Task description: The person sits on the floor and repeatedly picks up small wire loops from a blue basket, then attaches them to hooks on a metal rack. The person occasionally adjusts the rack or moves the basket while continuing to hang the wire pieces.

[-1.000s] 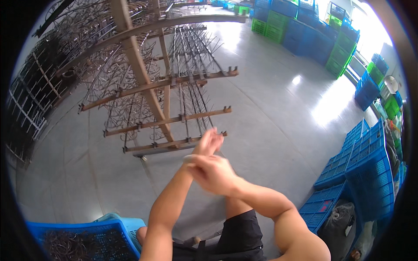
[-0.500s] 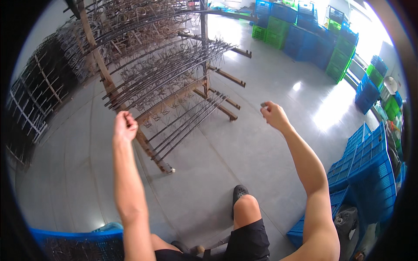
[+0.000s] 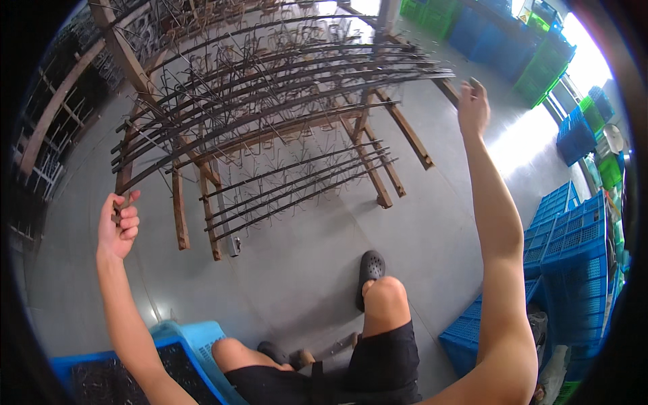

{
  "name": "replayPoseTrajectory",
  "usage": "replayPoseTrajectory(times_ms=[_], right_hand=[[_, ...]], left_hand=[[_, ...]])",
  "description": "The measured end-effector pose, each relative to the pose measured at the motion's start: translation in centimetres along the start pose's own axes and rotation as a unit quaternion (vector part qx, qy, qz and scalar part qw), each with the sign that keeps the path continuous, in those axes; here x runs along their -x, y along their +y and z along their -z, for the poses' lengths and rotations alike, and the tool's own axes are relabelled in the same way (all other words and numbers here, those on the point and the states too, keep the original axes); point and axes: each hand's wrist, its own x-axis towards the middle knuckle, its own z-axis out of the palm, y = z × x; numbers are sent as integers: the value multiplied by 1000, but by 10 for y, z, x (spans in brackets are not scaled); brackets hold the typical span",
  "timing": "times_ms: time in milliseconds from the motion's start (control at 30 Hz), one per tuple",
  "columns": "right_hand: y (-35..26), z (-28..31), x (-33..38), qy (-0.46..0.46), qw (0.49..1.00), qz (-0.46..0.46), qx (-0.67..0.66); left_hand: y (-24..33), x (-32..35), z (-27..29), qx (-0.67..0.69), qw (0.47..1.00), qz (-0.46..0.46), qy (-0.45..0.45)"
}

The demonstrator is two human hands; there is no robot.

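Several dark metal rods with thin wire hooks lie across a brown metal rack (image 3: 179, 209) in front of me. The nearest rod (image 3: 223, 137) slants from lower left to upper right. At its left end my left hand (image 3: 119, 226) is closed, fingers curled, with the rod's tip at the thumb and forefinger. My right hand (image 3: 474, 111) is raised just beyond the rods' right ends. Its fingers point up, slightly bent and apart, and a small grey piece shows at one fingertip. No rod is visibly inside it.
Lower hooked rods (image 3: 297, 182) rest on the rack's bottom arms. A blue crate (image 3: 64, 368) with dark contents and a light-blue crate (image 3: 202, 334) stand by my left leg. Blue crates (image 3: 570, 236) are stacked at right. Green crates (image 3: 540, 74) stand far right.
Both hands have moved apart and outward, the left to the near rod's left end, the right up past the right ends. The rack now appears closer and more squarely in front.
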Motion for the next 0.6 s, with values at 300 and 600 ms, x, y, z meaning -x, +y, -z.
replayPoseTrajectory(times_ms=[300, 600], right_hand=[[-5, 3, 16, 45, 994, -73, -63], [-2, -9, 16, 60, 994, -33, -81]], left_hand=[[6, 8, -4, -25, 999, -9, 43], [2, 11, -13, 10, 999, -42, 20]])
